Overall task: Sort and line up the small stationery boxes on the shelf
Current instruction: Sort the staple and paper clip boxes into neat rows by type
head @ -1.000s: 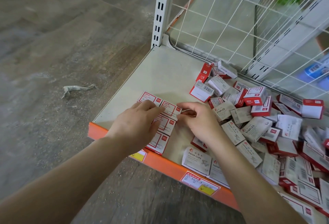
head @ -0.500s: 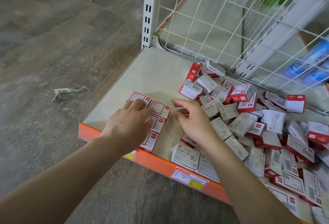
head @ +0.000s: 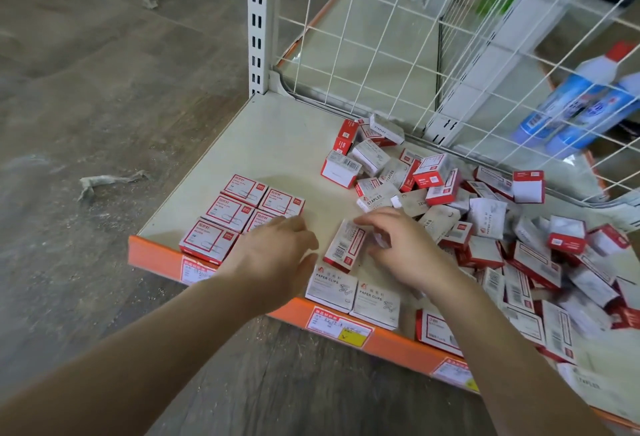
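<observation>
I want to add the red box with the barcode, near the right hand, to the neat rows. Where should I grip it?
Pinch the barcode box across its two long sides, from above: it lies flat, its far end under the right hand.

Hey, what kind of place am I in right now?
Most likely a shop aisle: a low display shelf with an orange price-label strip along its front, a white wire grid back, and many boxed staples and paper clips heaped on it.

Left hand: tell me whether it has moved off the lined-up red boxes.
Yes. The left hand slid toward the shelf's orange front edge, uncovering most of the lined-up red boxes.
</observation>
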Demonstrator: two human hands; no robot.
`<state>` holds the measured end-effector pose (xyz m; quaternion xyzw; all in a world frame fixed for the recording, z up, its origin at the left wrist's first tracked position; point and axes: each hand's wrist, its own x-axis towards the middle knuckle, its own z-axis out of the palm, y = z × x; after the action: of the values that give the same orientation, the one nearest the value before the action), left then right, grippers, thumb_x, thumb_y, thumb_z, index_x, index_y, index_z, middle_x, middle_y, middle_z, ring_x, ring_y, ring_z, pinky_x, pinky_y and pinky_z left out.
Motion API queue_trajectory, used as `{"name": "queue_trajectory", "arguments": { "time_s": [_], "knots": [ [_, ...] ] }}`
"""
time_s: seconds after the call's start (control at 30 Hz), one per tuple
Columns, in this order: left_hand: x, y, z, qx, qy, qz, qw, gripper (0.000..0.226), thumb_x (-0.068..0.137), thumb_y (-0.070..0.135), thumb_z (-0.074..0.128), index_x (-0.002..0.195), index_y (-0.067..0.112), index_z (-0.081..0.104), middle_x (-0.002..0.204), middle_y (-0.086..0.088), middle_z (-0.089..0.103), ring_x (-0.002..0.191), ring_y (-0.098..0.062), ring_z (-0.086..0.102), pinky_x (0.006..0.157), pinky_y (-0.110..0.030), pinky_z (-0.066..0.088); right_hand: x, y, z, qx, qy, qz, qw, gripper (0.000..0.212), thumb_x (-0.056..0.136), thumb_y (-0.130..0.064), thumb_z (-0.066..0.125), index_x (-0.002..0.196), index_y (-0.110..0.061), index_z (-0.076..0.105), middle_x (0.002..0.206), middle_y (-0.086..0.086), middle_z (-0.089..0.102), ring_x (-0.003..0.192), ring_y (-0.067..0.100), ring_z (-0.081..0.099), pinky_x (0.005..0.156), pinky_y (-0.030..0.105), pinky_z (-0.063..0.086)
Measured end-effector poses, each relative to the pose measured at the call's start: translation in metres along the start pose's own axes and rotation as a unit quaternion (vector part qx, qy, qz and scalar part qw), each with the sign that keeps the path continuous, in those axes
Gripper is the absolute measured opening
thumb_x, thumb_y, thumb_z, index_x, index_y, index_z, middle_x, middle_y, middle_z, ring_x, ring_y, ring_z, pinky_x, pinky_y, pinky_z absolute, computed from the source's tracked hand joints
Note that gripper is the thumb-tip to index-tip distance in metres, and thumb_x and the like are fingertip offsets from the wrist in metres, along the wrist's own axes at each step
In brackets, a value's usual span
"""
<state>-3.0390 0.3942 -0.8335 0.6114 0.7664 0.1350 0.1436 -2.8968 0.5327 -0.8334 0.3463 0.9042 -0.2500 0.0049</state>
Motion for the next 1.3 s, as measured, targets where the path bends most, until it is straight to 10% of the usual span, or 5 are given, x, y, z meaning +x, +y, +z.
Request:
{"name": "queue_trajectory", "arguments": {
  "time_s": [0.13, 1.03, 1.3],
  "knots": [
    [-0.002, 0.01, 0.004, -0.008, -0.04, 0.03, 0.999, 0.034, 0.098, 0.035, 0.036, 0.125, 0.026, 0.054, 0.118, 0.008, 0.049, 0.109, -0.011, 0.044, 0.09, -0.026, 0.042, 0.005, 0.002, 0.001, -0.069, -0.041, -0.061, 0.995, 0.053, 0.084, 0.003, 0.053, 0.132, -0.021, 0.051, 0.137, -0.008, 0.045, 0.125, 0.011, 0.036, 0.102, 0.017, 0.022],
    [0.0, -0.002, 0.004, -0.117, 0.079, -0.113, 0.984, 0.036, 0.096, 0.032, 0.041, 0.127, 0.019, 0.054, 0.118, 0.003, 0.058, 0.101, -0.013, 0.055, 0.081, -0.027, 0.048, 0.001, -0.017, -0.002, -0.035, 0.056, -0.009, 0.998, 0.046, 0.084, -0.023, 0.066, 0.127, -0.017, 0.05, 0.118, -0.002, 0.05, 0.105, 0.012, 0.048, 0.092, 0.024, 0.038],
    [0.011, 0.013, -0.004, -0.273, 0.076, -0.185, 0.941, 0.024, 0.095, 0.022, 0.049, 0.11, 0.011, 0.064, 0.09, 0.005, 0.061, 0.066, 0.001, 0.048, 0.049, 0.002, 0.037, -0.023, -0.027, -0.01, -0.019, 0.077, -0.045, 0.996, 0.045, 0.084, -0.03, 0.066, 0.125, -0.022, 0.049, 0.101, -0.017, 0.038, 0.092, 0.0, 0.037, 0.078, 0.017, 0.027]
  ]
}}
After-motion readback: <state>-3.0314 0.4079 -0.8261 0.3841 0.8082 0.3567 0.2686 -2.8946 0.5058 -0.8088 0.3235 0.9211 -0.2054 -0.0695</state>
